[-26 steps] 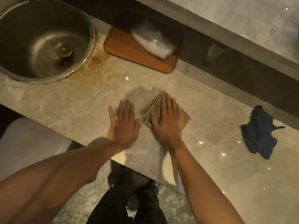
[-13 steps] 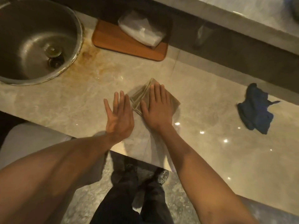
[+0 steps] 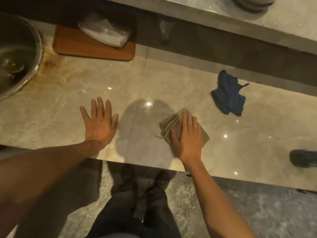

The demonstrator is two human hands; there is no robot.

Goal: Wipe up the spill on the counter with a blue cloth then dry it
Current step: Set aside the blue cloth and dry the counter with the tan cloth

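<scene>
Nearest the table's (image 3: 51, 117) front edge, the right hand (image 3: 187, 138) lies flat, fingers together, pressing down on a folded tan cloth (image 3: 173, 123) without gripping it. The left hand (image 3: 100, 121) rests palm-down on the bare beige marble, fingers spread, holding nothing, well apart from the right. Farther back and right, the crumpled blue cloth (image 3: 229, 96) lies alone, untouched. Beyond, a brown wooden cutting board (image 3: 82, 46) carries a clear plastic bag (image 3: 104, 32), just beside the round steel sink (image 3: 18, 54) ringed by a rusty stain (image 3: 54, 66).
</scene>
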